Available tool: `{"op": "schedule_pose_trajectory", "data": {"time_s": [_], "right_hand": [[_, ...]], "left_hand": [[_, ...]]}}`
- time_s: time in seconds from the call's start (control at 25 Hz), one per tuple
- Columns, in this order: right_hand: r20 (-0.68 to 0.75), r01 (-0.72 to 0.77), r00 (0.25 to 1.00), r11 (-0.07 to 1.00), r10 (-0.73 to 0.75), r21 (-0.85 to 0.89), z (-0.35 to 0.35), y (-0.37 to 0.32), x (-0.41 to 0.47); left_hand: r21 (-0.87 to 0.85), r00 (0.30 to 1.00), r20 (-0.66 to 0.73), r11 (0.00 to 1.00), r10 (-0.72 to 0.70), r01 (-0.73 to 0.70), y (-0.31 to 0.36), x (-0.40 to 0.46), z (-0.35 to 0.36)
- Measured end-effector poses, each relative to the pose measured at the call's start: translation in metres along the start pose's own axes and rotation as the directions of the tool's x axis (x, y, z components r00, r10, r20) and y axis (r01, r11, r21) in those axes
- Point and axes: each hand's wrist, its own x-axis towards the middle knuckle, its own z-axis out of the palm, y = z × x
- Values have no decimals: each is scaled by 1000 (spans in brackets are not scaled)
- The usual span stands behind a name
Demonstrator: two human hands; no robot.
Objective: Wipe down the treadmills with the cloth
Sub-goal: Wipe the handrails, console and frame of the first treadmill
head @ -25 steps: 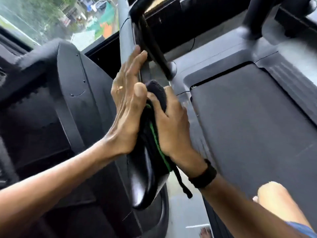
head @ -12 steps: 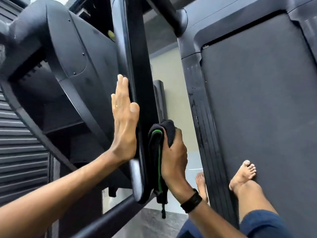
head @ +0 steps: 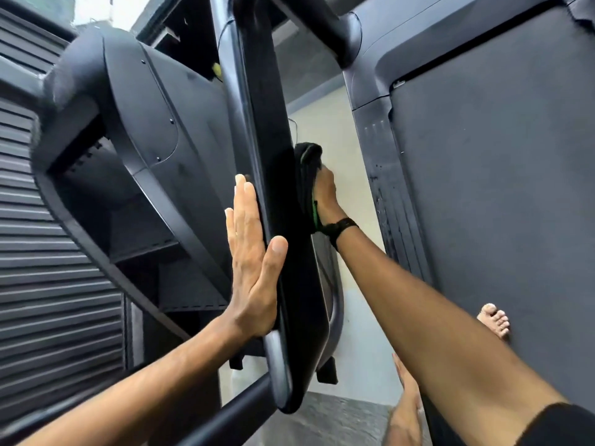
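Right hand [head: 325, 196] gripped the cloth [head: 307, 175] against the panel's [head: 273, 175] far face, probably; left hand [head: 252, 262] pressed flat opposite, panel running lengthwise away.

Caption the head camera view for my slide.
Right hand wipes treadmill handrail with black cloth; flat left hand braces it.

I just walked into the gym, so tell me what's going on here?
A person is wiping down a treadmill. The right hand presses a black cloth with green trim against one side of a glossy black panel, while the left hand lies flat against the opposite side. A bare foot rests on the belt.
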Motion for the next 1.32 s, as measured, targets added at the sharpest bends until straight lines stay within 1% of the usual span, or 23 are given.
{"op": "schedule_pose_trajectory", "data": {"time_s": [0.08, 0.12, 0.16, 0.2, 0.24, 0.32, 0.36, 0.44, 0.52, 0.56, 0.6, 0.64, 0.68, 0.72, 0.76, 0.8, 0.84, 0.88, 0.96, 1.08, 1.16, 1.2, 1.32], "right_hand": [[10, -154, 988, 987, 154, 54, -10, 20, -41], [-34, -188, 981, 982, 189, 20, -16, 26, -68], [-117, -171, 981, 978, 157, -121, -19, 28, -97], [-190, -106, 981, 947, 49, -303, -21, 21, -131], [-206, 12, 973, 915, -104, -403, -18, 12, -155], [-177, 251, 921, 876, -348, -412, -7, -17, -166], [-147, 330, 898, 857, -414, -396, -1, -34, -152], [-119, 358, 895, 852, -430, -382, 12, -61, -95], [-102, 296, 935, 904, -341, -309, 14, -71, -33], [-102, 232, 961, 951, -256, -203, 12, -62, -6], [-73, 136, 988, 990, -138, -34, 10, -49, 9], [-10, 8, 1000, 992, -6, 129, 5, -30, 12], [32, -82, 997, 978, 77, 194, -1, -11, 1], [52, -127, 991, 972, 119, 197, -8, 8, -21], [46, -138, 990, 981, 133, 139, -16, 22, -49], [-9, -80, 997, 997, 80, -10, -21, 32, -80], [-90, 8, 996, 982, -26, -191, -23, 32, -111], [-157, 126, 970, 938, -185, -324, -22, 23, -132], [-188, 314, 897, 875, -401, -369, -4, -17, -125], [-125, 399, 878, 851, -461, -342, 23, -83, -46], [-83, 347, 920, 895, -383, -281, 29, -112, 11], [-48, 297, 949, 935, -311, -195, 29, -122, 28], [77, 33, 996, 993, -42, 114, 19, -113, 43]], "left_hand": [[9, 1000, -4, 1000, -7, 8, 2, -2, 2], [9, 1000, -9, 1000, -8, 8, 1, -3, 2], [10, 1000, -11, 1000, -4, 5, -1, -3, 1], [14, 1000, -9, 1000, -3, 4, -2, -2, 1], [10, 1000, -8, 1000, -9, 9, -2, -1, 0], [-24, 999, -17, 999, -30, 30, -1, 0, 1], [-27, 999, -28, 999, -35, 34, 1, -1, 2], [3, 999, -53, 1000, -12, 12, 3, -2, -5], [4, 993, -107, 999, 46, -45, -1, 11, -25], [-23, 988, -155, 999, 25, -29, -3, 30, -35], [-71, 979, -198, 997, -42, 28, -5, 57, -43], [-112, 966, -221, 988, -133, 110, -7, 88, -47], [-99, 953, -216, 976, -212, 194, -8, 120, -47], [-66, 947, -195, 967, -256, 248, -9, 146, -44], [-71, 949, -186, 966, -256, 247, -15, 166, -37], [-115, 949, -203, 968, -242, 222, -23, 179, -29], [-176, 943, -222, 961, -248, 212, -31, 185, -22], [-223, 938, -227, 951, -263, 213, -37, 188, -18], [-246, 940, -200, 943, -277, 225, -44, 189, -19], [-272, 934, -218, 936, -284, 221, -43, 187, -20], [-262, 932, -235, 941, -277, 214, -37, 188, -18], [-250, 929, -242, 943, -279, 218, -35, 187, -17], [-233, 926, -244, 944, -289, 233, -31, 187, -19]]}}
